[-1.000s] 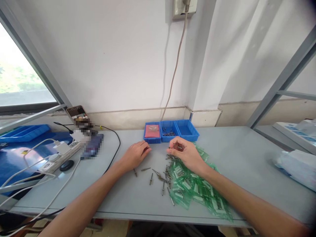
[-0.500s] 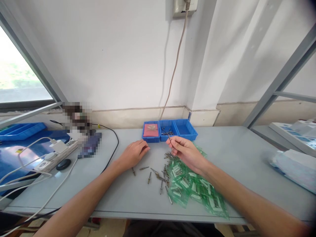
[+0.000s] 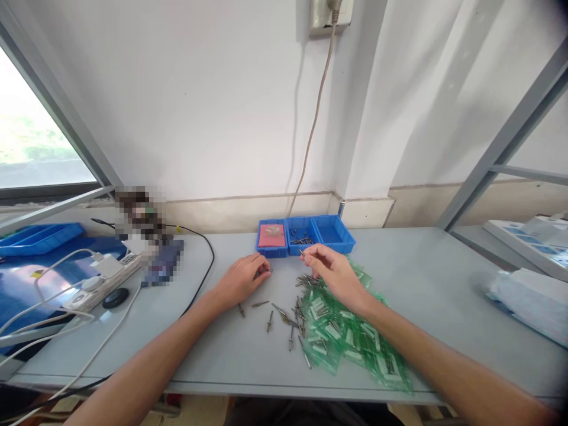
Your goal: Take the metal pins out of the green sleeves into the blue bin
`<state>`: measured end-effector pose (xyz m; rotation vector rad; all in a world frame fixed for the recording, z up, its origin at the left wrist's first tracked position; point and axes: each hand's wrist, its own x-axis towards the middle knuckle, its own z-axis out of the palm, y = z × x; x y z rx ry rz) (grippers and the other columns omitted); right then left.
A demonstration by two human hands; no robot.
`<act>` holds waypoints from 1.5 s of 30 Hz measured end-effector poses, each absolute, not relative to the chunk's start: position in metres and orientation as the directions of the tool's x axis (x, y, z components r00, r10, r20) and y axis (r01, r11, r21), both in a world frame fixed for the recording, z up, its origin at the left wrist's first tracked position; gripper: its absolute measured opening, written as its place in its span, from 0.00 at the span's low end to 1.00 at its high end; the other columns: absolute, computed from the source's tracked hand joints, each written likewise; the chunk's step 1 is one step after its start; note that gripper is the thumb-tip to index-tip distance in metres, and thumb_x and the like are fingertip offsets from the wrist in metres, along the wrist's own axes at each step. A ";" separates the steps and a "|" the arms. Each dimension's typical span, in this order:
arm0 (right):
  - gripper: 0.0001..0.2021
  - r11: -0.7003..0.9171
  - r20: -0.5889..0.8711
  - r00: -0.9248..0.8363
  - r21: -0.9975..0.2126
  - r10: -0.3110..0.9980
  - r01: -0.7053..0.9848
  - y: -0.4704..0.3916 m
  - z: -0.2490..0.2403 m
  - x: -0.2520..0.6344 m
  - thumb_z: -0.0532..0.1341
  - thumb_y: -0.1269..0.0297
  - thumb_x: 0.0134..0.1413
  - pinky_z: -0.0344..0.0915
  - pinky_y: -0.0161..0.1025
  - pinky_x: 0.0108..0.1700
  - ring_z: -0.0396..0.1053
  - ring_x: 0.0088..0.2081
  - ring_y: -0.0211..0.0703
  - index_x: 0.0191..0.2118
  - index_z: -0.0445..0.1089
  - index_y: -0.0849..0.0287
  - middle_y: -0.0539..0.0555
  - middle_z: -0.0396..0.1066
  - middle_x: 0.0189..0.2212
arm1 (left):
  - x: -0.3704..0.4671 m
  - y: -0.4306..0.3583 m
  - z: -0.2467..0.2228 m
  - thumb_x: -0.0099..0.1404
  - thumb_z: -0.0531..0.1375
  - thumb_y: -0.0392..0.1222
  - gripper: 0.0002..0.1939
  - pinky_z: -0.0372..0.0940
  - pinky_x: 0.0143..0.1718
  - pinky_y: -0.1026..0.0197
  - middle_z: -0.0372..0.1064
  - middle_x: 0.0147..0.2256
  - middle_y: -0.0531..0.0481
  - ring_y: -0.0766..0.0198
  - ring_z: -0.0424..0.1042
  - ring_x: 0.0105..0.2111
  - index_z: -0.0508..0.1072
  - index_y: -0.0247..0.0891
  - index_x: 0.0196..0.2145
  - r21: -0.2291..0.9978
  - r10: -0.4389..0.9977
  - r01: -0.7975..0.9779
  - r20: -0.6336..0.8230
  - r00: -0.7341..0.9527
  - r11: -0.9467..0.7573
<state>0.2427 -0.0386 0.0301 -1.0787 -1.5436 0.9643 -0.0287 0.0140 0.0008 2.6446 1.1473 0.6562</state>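
Behind the grey worktop (image 3: pixel 444 302), a pale wall (image 3: pixel 199 118) with a beige cable (image 3: pixel 317 118) hanging from a socket (image 3: pixel 329 18). Near the middle of the worktop's back edge, three blue bins side by side: left bin (image 3: pixel 273 252) with a red card (image 3: pixel 271 238), middle bin (image 3: pixel 299 251) with some loose metal pins (image 3: pixel 302 241), right bin (image 3: pixel 335 234) adjoining.

Just in front of the middle bin, pinched between thumb and fingertips of the right hand (image 3: pixel 332 272): one small metal pin (image 3: pixel 302 253). In the left hand (image 3: pixel 243 281), with fingers curled against the thumb, a small metal piece (image 3: pixel 270 270), mostly hidden.

Between the forearms, toward the worktop's front edge, scattered pins (image 3: pixel 270 320), some single, some heaped. Against the heap and partly beneath the right forearm, overlapping green bags (image 3: pixel 361 340) with metal pieces visible inside, stretching nearly to the front edge. Toward the left edge, a white power strip (image 3: pixel 104 286) and a black oval object (image 3: pixel 115 297). By the right edge, a plastic-wrapped package (image 3: pixel 528 302).
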 end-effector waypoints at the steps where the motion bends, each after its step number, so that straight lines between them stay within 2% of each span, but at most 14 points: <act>1: 0.11 0.320 0.301 -0.119 -0.921 0.946 0.222 -0.040 0.030 0.242 0.62 0.52 0.66 0.62 0.39 0.35 0.64 0.31 0.41 0.40 0.72 0.54 0.50 0.70 0.33 | -0.029 0.014 0.001 0.75 0.58 0.42 0.03 0.64 0.41 0.57 0.72 0.39 0.51 0.59 0.72 0.39 0.70 0.42 0.42 0.329 0.727 0.649 0.324 0.605 -0.686; 8: 0.03 0.538 0.518 -0.185 -0.698 0.835 0.473 -0.048 0.028 0.241 0.59 0.66 0.66 0.63 0.41 0.38 0.66 0.35 0.44 0.39 0.70 0.53 0.52 0.70 0.36 | -0.030 0.013 0.001 0.76 0.57 0.44 0.04 0.64 0.42 0.56 0.73 0.39 0.50 0.58 0.72 0.40 0.69 0.43 0.43 0.313 0.723 0.652 0.325 0.610 -0.691; 14: 0.04 0.598 0.576 -0.241 -0.577 0.781 0.557 -0.050 0.028 0.242 0.58 0.67 0.68 0.65 0.43 0.40 0.66 0.35 0.44 0.41 0.70 0.53 0.54 0.69 0.39 | -0.031 0.016 -0.002 0.76 0.57 0.45 0.06 0.64 0.42 0.56 0.73 0.39 0.51 0.58 0.72 0.39 0.70 0.42 0.43 0.303 0.722 0.656 0.318 0.614 -0.691; 18: 0.05 0.579 0.543 -0.232 -0.651 0.807 0.491 -0.050 0.031 0.243 0.59 0.64 0.69 0.66 0.42 0.39 0.68 0.37 0.45 0.42 0.74 0.52 0.55 0.69 0.42 | -0.031 0.016 -0.003 0.77 0.56 0.48 0.08 0.64 0.42 0.56 0.73 0.39 0.50 0.58 0.72 0.39 0.69 0.42 0.42 0.295 0.720 0.657 0.324 0.614 -0.694; 22: 0.04 0.534 0.494 -0.205 -0.758 0.845 0.374 -0.046 0.032 0.243 0.65 0.60 0.66 0.66 0.41 0.40 0.68 0.37 0.44 0.39 0.75 0.52 0.53 0.71 0.40 | -0.031 0.015 -0.001 0.78 0.55 0.48 0.10 0.64 0.42 0.56 0.73 0.39 0.50 0.58 0.72 0.38 0.69 0.42 0.41 0.286 0.726 0.668 0.320 0.609 -0.687; 29: 0.13 0.339 0.335 -0.067 -0.896 0.940 0.288 -0.033 0.030 0.249 0.64 0.49 0.64 0.65 0.40 0.34 0.65 0.29 0.42 0.40 0.75 0.53 0.51 0.73 0.34 | -0.031 0.014 0.001 0.80 0.50 0.50 0.16 0.64 0.41 0.56 0.71 0.39 0.47 0.58 0.70 0.38 0.70 0.40 0.39 0.227 0.714 0.681 0.319 0.624 -0.696; 34: 0.16 0.228 0.240 0.019 -0.942 0.971 0.247 -0.022 0.026 0.260 0.65 0.46 0.62 0.60 0.39 0.28 0.64 0.25 0.40 0.36 0.73 0.55 0.50 0.71 0.29 | -0.028 0.010 0.005 0.81 0.46 0.49 0.18 0.64 0.41 0.56 0.71 0.38 0.47 0.57 0.70 0.38 0.70 0.40 0.38 0.184 0.705 0.688 0.314 0.636 -0.702; 38: 0.17 0.187 0.199 0.028 -0.956 0.980 0.227 -0.015 0.021 0.264 0.65 0.45 0.61 0.54 0.37 0.24 0.58 0.22 0.38 0.34 0.72 0.55 0.46 0.62 0.22 | -0.025 0.006 0.006 0.82 0.46 0.48 0.18 0.64 0.42 0.55 0.72 0.38 0.47 0.56 0.71 0.39 0.69 0.40 0.39 0.206 0.725 0.700 0.291 0.624 -0.684; 41: 0.16 0.171 0.182 0.044 -0.968 0.982 0.182 -0.012 0.018 0.264 0.65 0.47 0.60 0.57 0.37 0.25 0.61 0.23 0.38 0.37 0.75 0.56 0.48 0.67 0.25 | -0.024 0.004 0.006 0.82 0.46 0.46 0.15 0.65 0.45 0.54 0.73 0.41 0.47 0.56 0.73 0.41 0.69 0.41 0.42 0.257 0.735 0.690 0.295 0.611 -0.677; 45: 0.15 0.086 0.089 0.063 -0.995 0.994 0.044 -0.010 0.017 0.265 0.68 0.54 0.56 0.64 0.39 0.29 0.66 0.27 0.39 0.45 0.79 0.56 0.56 0.78 0.39 | -0.024 0.003 0.006 0.81 0.47 0.44 0.12 0.65 0.45 0.55 0.73 0.43 0.48 0.57 0.73 0.42 0.68 0.41 0.44 0.290 0.722 0.661 0.303 0.622 -0.692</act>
